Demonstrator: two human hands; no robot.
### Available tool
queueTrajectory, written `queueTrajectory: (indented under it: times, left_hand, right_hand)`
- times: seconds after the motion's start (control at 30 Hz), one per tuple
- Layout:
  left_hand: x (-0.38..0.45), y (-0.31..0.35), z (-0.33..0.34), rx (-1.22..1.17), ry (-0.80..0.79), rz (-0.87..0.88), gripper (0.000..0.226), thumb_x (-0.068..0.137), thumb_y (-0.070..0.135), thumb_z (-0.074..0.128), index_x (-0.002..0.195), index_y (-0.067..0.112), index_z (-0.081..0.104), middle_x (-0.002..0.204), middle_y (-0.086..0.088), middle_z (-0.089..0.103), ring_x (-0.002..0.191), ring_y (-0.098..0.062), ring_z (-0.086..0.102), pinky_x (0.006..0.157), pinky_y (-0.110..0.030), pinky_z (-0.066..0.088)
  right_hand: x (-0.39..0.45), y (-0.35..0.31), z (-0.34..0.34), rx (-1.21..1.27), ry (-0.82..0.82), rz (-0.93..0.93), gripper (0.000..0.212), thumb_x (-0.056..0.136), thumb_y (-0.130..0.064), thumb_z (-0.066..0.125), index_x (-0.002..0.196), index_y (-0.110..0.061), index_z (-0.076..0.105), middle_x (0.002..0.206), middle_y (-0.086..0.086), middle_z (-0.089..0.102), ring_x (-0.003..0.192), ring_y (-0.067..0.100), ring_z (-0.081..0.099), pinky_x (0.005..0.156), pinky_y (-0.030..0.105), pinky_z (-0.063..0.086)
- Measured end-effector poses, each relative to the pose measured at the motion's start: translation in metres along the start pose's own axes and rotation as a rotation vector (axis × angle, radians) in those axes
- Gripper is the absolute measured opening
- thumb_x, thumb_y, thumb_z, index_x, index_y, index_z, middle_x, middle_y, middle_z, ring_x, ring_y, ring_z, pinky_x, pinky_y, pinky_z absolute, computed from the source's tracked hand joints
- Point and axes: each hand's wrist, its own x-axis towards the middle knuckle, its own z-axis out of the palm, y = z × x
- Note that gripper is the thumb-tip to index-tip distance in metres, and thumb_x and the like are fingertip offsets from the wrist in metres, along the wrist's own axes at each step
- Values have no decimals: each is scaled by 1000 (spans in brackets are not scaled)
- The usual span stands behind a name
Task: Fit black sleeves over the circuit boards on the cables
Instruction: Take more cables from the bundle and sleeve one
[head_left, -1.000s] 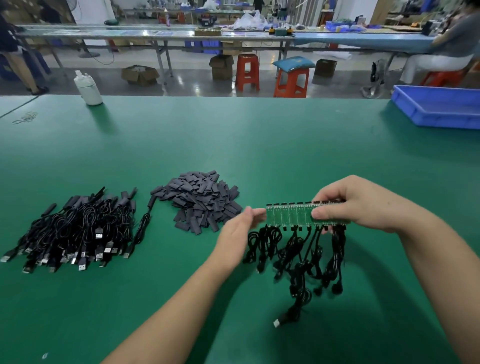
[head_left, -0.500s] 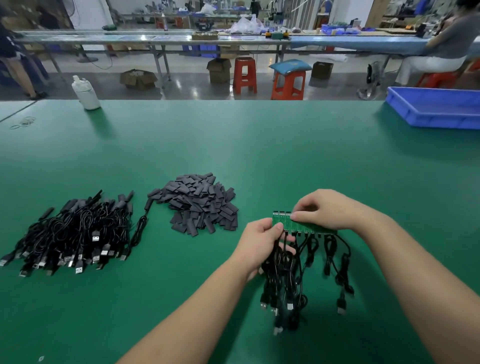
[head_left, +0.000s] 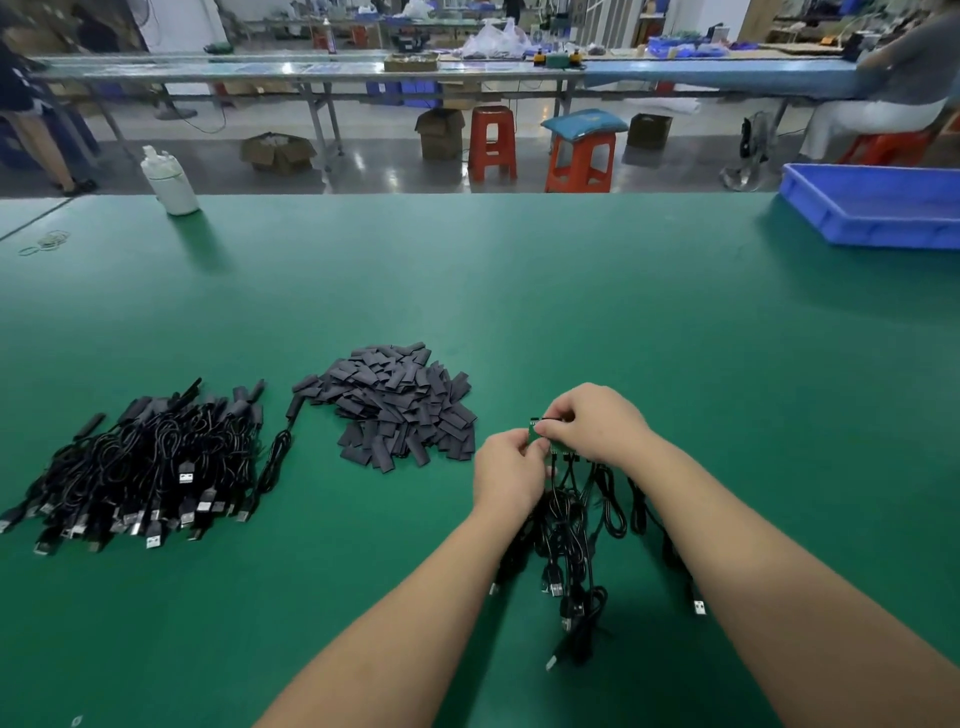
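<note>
Both hands pinch the green board strip (head_left: 540, 435) near the desk's front edge, left hand (head_left: 511, 475) and right hand (head_left: 595, 426) seemingly snapping one off; dangling cables (head_left: 576, 525) could tangle and tear solder joints.

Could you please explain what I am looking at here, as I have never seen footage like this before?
This is one picture from a camera worn on a person's head, looking forward and down at their own two bare hands over a green table. There is no robot. The left hand and right hand together pinch a green strip of circuit boards, mostly hidden by the fingers. Black cables hang from it onto the table. To the left lies a pile of black sleeves, meant to go over the boards. Further left is a heap of cables, some apparently already sleeved. A white bottle and a blue tray stand at the far edge. Behind is a workshop with stools and benches.
</note>
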Motion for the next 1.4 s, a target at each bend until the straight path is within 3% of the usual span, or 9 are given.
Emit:
queueTrajectory:
  times: [0.2,0.47,0.57,0.67,0.77,0.87,1.03,1.23,1.4]
  left_hand:
    - [4,-1,14,34,96,-24,28,96,24,56,75,8,66,73,-11,71,73,-25,70,64,-36,54]
    - [13,-28,-38,-269,110,-136,31,100,27,52,82,11,70,80,-3,71,64,-15,72,58,-38,61]
    - [14,-41,-72,-111,37,-116,28,94,33,60,75,18,75,66,3,63,56,-18,58,61,-28,53]
    - [12,-49,-97,-37,-47,-69,30,89,30,68,65,13,63,64,9,55,56,-15,33,54,-25,28]
    - [10,-51,-111,-251,-107,-23,14,88,15,72,81,6,65,64,6,58,54,-14,37,49,-23,31]
    - [9,-57,-122,-320,-107,3,11,86,10,73,89,6,63,58,1,50,48,-9,36,46,-21,30]
    - [14,-79,-135,-77,-39,43,20,90,24,70,71,15,67,57,14,54,53,-3,42,52,-18,34]
    - [30,-107,-158,516,231,104,21,92,36,64,112,29,66,108,2,59,92,-19,59,82,-33,49]
    - [42,-113,-166,604,214,-12,43,91,41,65,131,26,58,125,-3,45,99,-25,56,82,-35,48]
  right_hand:
    - [9,3,12,-28,29,60,15,91,-46,63,86,-36,73,74,-15,66,75,10,61,60,25,43]
    - [17,54,17,-200,-84,-18,27,102,-45,45,115,-29,63,116,1,60,117,28,44,100,45,40]
    - [21,51,19,-285,39,-74,36,102,-38,49,132,-21,57,131,4,56,128,25,41,108,42,37]
    - [13,8,27,127,166,-83,28,104,-33,45,116,-21,67,115,-3,68,101,14,61,89,36,50]
    - [-4,-48,56,637,-128,-58,25,105,-39,40,110,-31,63,101,-13,70,91,3,66,89,32,55]
    - [-20,-82,91,958,-301,-13,24,106,-30,44,113,-18,63,95,3,69,85,16,69,85,34,59]
    - [-34,-96,118,1112,-236,121,24,101,-8,54,124,-2,59,75,7,61,54,14,57,51,27,54]
    - [-37,-79,121,1121,-237,195,32,97,-4,61,128,4,57,87,11,69,64,13,67,63,26,59]
    - [-37,-78,129,988,-246,170,32,96,-7,64,127,-1,63,81,2,71,64,7,67,68,21,57]
